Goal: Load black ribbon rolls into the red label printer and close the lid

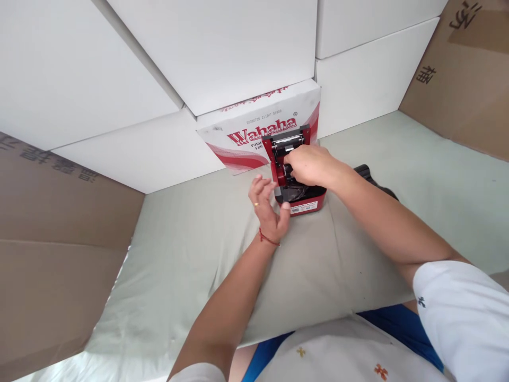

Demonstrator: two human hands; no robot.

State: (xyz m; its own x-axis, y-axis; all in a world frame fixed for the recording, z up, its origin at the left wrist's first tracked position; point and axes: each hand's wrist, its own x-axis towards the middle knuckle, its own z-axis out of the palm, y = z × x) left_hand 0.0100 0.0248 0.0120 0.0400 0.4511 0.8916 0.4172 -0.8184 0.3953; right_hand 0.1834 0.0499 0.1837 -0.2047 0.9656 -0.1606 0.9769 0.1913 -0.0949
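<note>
A red and black device (303,206) stands on the cloth with its lid (287,139) raised. Metal and black rollers show inside the lid, and a white printed label is on its near side. My right hand (312,165) reaches in from the right, its fingers curled down at the red and black inner parts. What those fingertips grip is hidden. On the left side of the device, my left hand (270,209) has its fingers spread and holds nothing. Its thumb is close to the labelled near corner; whether it touches cannot be told.
Behind the device a white and red Wahaha carton (258,127) leans against stacked white boxes (250,48). A black object (374,178) lies partly hidden behind my right forearm. Brown cardboard walls (59,254) border the grey-green cloth (191,239) on both sides.
</note>
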